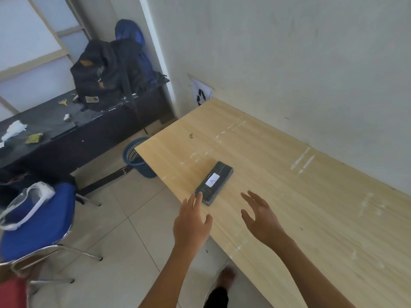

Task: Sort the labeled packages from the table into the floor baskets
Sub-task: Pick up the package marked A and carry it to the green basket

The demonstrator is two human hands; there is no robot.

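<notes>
A black wrapped package (214, 182) with a white label marked "A" lies flat on the light wooden table (289, 196), close to its left edge. My left hand (192, 221) hovers just below the package's near end, fingers spread, fingertips reaching its corner. My right hand (261, 218) is held open over the table to the right of the package, apart from it. A blue slatted basket (135, 157) stands on the tiled floor beyond the table's left corner, partly hidden by the tabletop.
A dark low bench (55, 134) with black and blue backpacks (106, 74), scissors and scraps runs along the left wall. A blue chair (37, 218) with a white bag on it stands at the left. My foot (226, 276) shows under the table edge.
</notes>
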